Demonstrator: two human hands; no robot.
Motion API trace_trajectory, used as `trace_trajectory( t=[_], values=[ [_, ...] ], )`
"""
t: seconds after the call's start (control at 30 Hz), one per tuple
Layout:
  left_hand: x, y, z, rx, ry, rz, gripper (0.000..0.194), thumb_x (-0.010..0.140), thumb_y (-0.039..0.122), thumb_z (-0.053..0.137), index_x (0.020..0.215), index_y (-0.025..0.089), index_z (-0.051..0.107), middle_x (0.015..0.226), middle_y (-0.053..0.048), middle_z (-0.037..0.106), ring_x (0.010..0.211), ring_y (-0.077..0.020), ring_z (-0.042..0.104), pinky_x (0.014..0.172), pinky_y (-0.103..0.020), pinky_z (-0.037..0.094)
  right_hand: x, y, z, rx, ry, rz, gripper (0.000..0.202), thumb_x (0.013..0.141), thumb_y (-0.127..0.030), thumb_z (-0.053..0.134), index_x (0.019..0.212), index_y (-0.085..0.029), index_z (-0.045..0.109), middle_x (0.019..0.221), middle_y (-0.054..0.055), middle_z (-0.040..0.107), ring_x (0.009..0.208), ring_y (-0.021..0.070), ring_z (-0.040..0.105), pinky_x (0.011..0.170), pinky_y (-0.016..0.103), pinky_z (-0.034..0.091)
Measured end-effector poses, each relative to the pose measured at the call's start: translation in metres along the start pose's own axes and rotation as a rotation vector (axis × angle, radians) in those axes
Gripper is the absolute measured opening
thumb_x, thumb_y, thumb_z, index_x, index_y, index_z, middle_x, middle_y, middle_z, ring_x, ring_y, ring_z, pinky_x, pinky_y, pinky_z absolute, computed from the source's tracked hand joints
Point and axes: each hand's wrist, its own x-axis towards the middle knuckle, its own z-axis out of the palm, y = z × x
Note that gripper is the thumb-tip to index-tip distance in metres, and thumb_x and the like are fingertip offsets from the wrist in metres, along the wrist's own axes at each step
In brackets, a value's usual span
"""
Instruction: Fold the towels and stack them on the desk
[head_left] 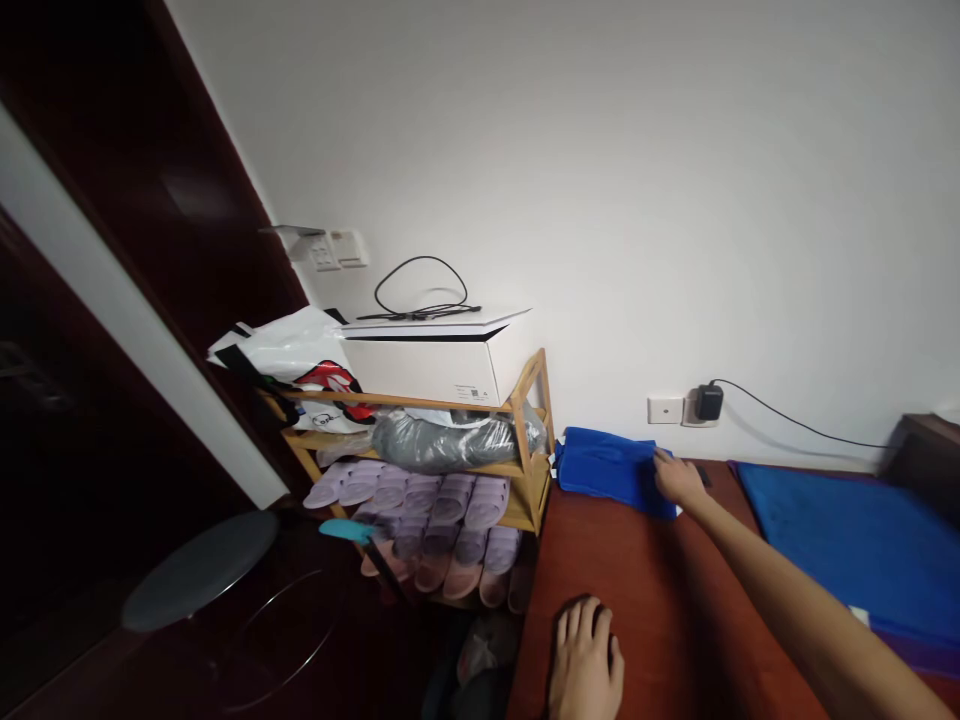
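Folded blue cloth [604, 462] lies at the far left corner of the reddish-brown table [607, 560], against the wall. My right hand [677, 478] reaches across and touches the cloth's right end; its fingers bend over the edge, and whether they pinch it is hard to see. My left hand [586, 660] rests palm down on the table near its left edge, fingers stretched out, holding nothing. A larger, flat blue cloth [847, 540] is spread on the right side of the table, with purple material showing under its edge.
A wooden rack [534, 440] beside the table holds a white box [420, 365] with a black cable [427, 312] on top, a white bag [292, 345] and several purple slippers [454, 495]. A round stool [202, 570] stands left. A black charger [709, 402] is plugged into the wall.
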Motion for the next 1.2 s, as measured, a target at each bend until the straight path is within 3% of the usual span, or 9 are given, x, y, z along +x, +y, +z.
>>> trace_trajectory(
  t=[0.13,0.2,0.27,0.37,0.57,0.77,0.97,1.1,1.2],
  values=[
    [0.001,0.009,-0.016,-0.012,-0.054,-0.017,0.038,0.092,0.019,0.052,0.126,0.027,0.068,0.136,-0.007,0.066,0.128,-0.0302,0.057,0.113,-0.05,0.045,0.029,-0.015,-0.125,0.067,0.234,-0.075,0.059,0.101,-0.016,0.024,0.159,-0.008,0.032,0.17,0.017,0.027,0.14,0.0293,0.048,0.112,0.046,0.043],
    [0.002,0.012,-0.024,-0.023,-0.075,-0.026,0.039,0.092,0.018,0.051,0.126,0.026,0.068,0.135,-0.006,0.067,0.129,-0.0287,0.057,0.114,-0.049,0.045,0.015,-0.021,-0.204,0.194,0.628,-0.237,0.061,0.103,-0.02,0.027,0.163,-0.011,0.022,0.171,0.014,0.022,0.151,0.0283,0.033,0.12,0.048,0.036],
    [0.002,0.012,-0.03,-0.041,-0.085,-0.025,0.04,0.091,0.016,0.051,0.127,0.026,0.068,0.135,-0.006,0.067,0.129,-0.0274,0.057,0.113,-0.048,0.045,-0.028,-0.025,-0.273,0.352,1.078,-0.398,0.06,0.104,-0.022,0.029,0.163,-0.019,0.023,0.17,0.012,0.026,0.152,0.0289,0.032,0.118,0.053,0.04],
    [0.004,0.015,-0.038,-0.102,-0.086,-0.012,0.042,0.09,0.016,0.052,0.128,0.026,0.067,0.133,-0.006,0.068,0.128,-0.0269,0.058,0.113,-0.048,0.044,-0.12,-0.026,-0.333,0.407,1.346,-0.475,0.051,0.105,-0.023,0.035,0.156,-0.023,0.042,0.163,0.015,0.039,0.143,0.0283,0.047,0.108,0.048,0.051],
    [0.009,0.089,-0.059,-0.537,0.24,-0.144,0.075,0.084,0.04,0.073,0.151,0.021,0.044,0.148,-0.016,0.053,0.134,-0.0324,0.056,0.109,-0.05,0.05,-0.255,-0.017,-0.314,0.328,1.123,-0.556,0.038,0.099,-0.027,0.059,0.135,-0.021,0.065,0.138,0.014,0.064,0.085,0.0182,0.073,0.083,0.039,0.064],
    [-0.007,0.197,-0.14,-0.797,0.569,0.132,0.079,0.085,0.038,0.078,0.152,0.022,0.038,0.149,-0.02,0.05,0.134,-0.0341,0.055,0.109,-0.053,0.049,-0.301,-0.002,-0.282,0.429,0.923,-0.523,0.025,0.098,-0.032,0.06,0.117,-0.02,0.073,0.121,0.011,0.074,0.075,0.0158,0.072,0.073,0.034,0.066],
    [-0.006,0.226,-0.205,-0.936,0.149,0.192,0.046,0.095,0.035,0.068,0.138,0.024,0.054,0.102,-0.007,0.072,0.087,-0.0188,0.071,0.08,-0.033,0.061,-0.311,0.003,-0.27,0.617,0.815,-0.411,0.026,0.097,-0.035,0.06,0.114,-0.021,0.074,0.123,0.011,0.073,0.077,0.0163,0.073,0.074,0.034,0.065],
    [-0.013,0.238,-0.195,-0.738,-0.074,0.193,0.085,0.077,0.043,0.087,0.149,0.028,0.045,0.117,-0.009,0.072,0.094,-0.0239,0.071,0.085,-0.041,0.062,-0.305,-0.007,-0.258,0.684,0.763,-0.411,0.026,0.095,-0.033,0.061,0.113,-0.02,0.074,0.123,0.011,0.072,0.075,0.0151,0.071,0.077,0.034,0.064],
    [-0.02,0.247,-0.181,-0.652,-0.033,0.215,0.06,0.093,0.029,0.068,0.148,0.029,0.046,0.105,-0.005,0.073,0.09,-0.0206,0.071,0.085,-0.038,0.061,-0.288,-0.01,-0.243,0.682,0.745,-0.391,0.027,0.094,-0.032,0.06,0.115,-0.021,0.073,0.124,0.011,0.072,0.074,0.015,0.07,0.079,0.035,0.063]
  ],
)
